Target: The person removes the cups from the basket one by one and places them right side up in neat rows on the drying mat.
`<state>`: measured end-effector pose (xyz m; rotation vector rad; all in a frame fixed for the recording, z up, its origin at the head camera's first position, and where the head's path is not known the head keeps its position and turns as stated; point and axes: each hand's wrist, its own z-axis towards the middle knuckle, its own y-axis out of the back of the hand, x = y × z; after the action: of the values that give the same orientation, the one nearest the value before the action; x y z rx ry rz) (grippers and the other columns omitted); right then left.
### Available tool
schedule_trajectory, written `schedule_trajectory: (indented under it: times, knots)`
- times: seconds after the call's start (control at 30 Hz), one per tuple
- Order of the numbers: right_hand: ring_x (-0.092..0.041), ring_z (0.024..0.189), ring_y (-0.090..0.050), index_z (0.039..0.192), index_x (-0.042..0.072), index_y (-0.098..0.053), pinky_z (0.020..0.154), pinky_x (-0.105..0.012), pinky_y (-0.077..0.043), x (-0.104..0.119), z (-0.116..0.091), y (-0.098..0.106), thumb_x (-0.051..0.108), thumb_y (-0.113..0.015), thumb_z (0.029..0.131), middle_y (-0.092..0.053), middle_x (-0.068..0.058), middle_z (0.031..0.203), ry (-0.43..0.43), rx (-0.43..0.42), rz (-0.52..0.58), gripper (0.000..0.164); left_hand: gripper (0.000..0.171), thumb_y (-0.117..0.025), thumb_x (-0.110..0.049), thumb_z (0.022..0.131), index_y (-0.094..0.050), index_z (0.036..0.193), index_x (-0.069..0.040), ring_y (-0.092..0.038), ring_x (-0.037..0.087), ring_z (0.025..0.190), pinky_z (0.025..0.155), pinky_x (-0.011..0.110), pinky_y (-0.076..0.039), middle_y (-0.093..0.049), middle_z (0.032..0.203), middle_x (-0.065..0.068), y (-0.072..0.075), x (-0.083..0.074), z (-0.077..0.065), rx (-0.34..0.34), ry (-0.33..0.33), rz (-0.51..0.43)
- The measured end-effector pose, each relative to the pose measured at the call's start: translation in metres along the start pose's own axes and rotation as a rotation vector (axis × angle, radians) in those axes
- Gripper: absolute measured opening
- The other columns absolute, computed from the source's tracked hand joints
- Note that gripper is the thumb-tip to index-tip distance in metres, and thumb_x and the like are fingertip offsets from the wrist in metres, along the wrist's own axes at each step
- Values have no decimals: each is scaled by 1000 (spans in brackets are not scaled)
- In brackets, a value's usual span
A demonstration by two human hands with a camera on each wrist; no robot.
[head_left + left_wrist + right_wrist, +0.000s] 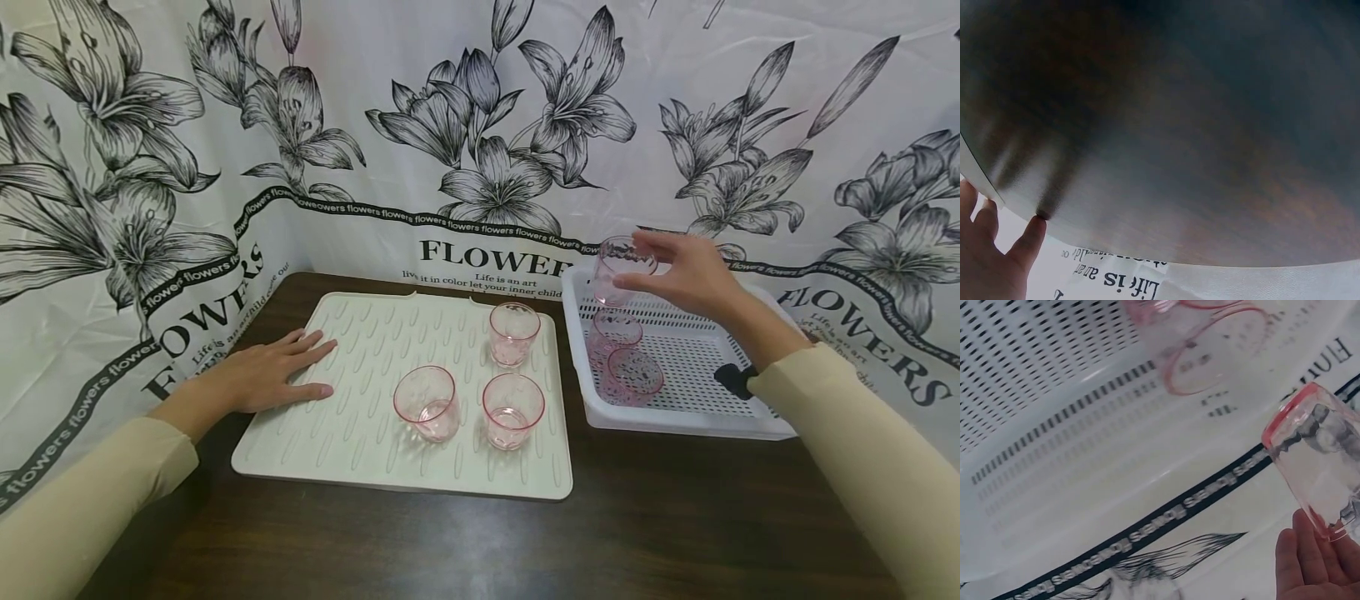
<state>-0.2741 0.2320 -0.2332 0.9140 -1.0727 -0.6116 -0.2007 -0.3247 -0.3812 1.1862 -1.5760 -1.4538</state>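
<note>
Between thumb and fingers, my right hand (686, 271) grips a clear drinking glass (606, 287) with a pink tint, over the back left corner of a white basket (690, 427). The right wrist view shows this glass (1310, 465) on its side against the fingers (1310, 556). Two similar pink-rimmed glasses, a rear one (619, 327) and a front one (636, 372), are in the basket's left part. With fingers spread, my left hand (262, 373) rests on the left edge of a cream ridged mat (360, 425). Three more glasses stand on the mat's right half, one of them (513, 412) near the front.
A dark wooden table (420, 542) lies under mat and basket. Behind it hangs a white sheet (337, 242) printed with black flowers and lettering. A small black thing (735, 380) shows by my right wrist at the basket.
</note>
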Motion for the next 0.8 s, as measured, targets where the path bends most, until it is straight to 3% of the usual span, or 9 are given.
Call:
schedule_trajectory:
  times: [0.4, 0.8]
  knots:
    - [-36, 131, -52, 146, 2, -47, 111, -52, -36, 42, 15, -18, 34, -82, 83, -55, -18, 142, 137, 28, 84, 79, 88, -47, -72, 92, -32, 157, -15, -23, 47, 146, 103, 71, -30, -27, 161, 19, -1, 0, 0, 1, 1, -8]
    - [-34, 124, -57, 145, 6, -52, 104, -50, -43, 90, 37, -48, 38, -81, 83, -59, -15, 138, 264, 81, 50, 76, 88, -47, -72, 92, -31, 157, -15, -22, 47, 146, 104, 71, -28, -26, 161, 19, 0, 1, 0, 10, 2, -10]
